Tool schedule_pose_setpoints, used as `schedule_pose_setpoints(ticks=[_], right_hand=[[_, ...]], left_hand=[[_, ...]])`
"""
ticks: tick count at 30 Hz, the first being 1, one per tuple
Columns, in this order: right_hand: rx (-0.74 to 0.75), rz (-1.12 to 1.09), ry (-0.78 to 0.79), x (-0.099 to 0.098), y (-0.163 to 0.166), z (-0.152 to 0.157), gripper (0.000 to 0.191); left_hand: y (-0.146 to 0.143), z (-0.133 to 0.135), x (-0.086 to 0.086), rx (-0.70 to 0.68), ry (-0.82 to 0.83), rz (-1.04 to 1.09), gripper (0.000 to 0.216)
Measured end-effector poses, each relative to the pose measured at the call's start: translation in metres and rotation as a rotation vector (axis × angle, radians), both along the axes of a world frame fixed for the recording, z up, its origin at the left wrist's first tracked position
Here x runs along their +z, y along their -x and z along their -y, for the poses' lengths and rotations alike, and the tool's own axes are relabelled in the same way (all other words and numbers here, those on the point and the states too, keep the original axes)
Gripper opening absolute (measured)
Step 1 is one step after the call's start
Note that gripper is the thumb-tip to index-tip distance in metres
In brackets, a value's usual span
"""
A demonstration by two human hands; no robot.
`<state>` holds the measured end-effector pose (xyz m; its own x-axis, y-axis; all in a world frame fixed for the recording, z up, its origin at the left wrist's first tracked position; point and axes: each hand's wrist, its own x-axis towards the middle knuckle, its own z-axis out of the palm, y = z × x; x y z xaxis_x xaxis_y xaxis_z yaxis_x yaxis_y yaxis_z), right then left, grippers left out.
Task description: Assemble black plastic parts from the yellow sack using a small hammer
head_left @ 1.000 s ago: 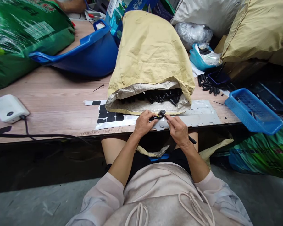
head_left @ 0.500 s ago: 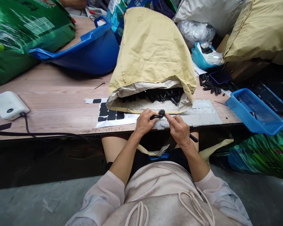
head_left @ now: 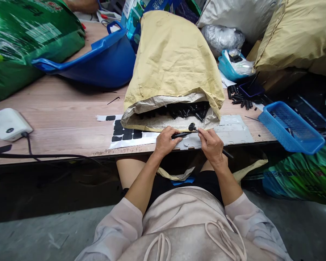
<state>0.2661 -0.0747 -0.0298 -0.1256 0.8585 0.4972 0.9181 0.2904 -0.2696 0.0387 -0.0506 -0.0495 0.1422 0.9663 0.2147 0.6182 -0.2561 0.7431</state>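
Note:
My left hand (head_left: 165, 140) is closed around a slim black pen-shaped part (head_left: 181, 135), which points to the right. In my right hand (head_left: 212, 145) is a tool like a ratchet wrench (head_left: 192, 127), with a round dark head and a metal neck; its dark handle sticks out below the palm. The tool's head is apart from the black part, above its right end. Just beyond both hands lies a yellow woven sack (head_left: 176, 61), its mouth facing me, with many black parts (head_left: 188, 110) inside. Under my hands is a grey board (head_left: 233, 130).
A white sheet with black stickers (head_left: 127, 134) lies left of my hands. Around stand a blue basin (head_left: 97, 61), a blue basket (head_left: 293, 128), a white box with a cable (head_left: 11, 123) and loose black parts (head_left: 241, 99). Another person's arm (head_left: 83, 5) shows at the top left.
My right hand has drawn slightly right, and the tool's head has moved up and away from the black part. My left hand stays almost in place, still holding the part.

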Motion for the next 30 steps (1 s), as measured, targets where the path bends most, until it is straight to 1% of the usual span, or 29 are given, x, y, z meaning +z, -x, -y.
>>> schedule_pose_setpoints(ticks=[4,10,15,20,27,30], right_hand=[[-0.075,0.126,-0.018,-0.01,-0.01,-0.013,0.027],[-0.134,0.171,-0.022,-0.021,-0.008,-0.013,0.027],[-0.162,0.186,-0.016,-0.023,-0.005,-0.011,0.03],[-0.178,0.178,0.008,-0.023,-0.003,-0.011,0.03],[-0.175,0.155,0.024,-0.024,-0.003,-0.012,0.032],[-0.177,0.148,0.03,-0.024,-0.003,-0.012,0.032]], left_hand=[[-0.001,0.001,0.002,0.016,0.013,-0.027,0.018],[-0.002,0.002,0.003,0.022,-0.003,-0.053,0.019],[-0.002,0.003,0.002,0.026,-0.026,-0.057,0.016],[-0.001,0.003,0.002,0.02,-0.006,-0.039,0.013],[0.002,0.001,0.005,0.019,0.049,0.051,0.019],[0.002,0.009,0.01,-0.005,0.01,0.091,0.019]])
